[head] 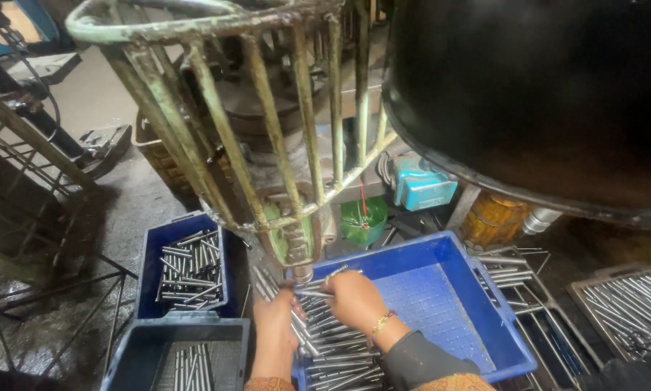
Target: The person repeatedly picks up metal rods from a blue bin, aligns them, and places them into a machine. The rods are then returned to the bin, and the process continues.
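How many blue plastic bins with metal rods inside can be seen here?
3. A large bin lies under both hands, a small bin sits further left, and a darker bin is at the bottom left. Others may be hidden outside the view.

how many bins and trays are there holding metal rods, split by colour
blue plastic bins: 2, the big blue bin under both hands and the small blue bin
dark grey bin: 1
metal wire trays: 2, the near wire tray and the far wire tray
total: 5
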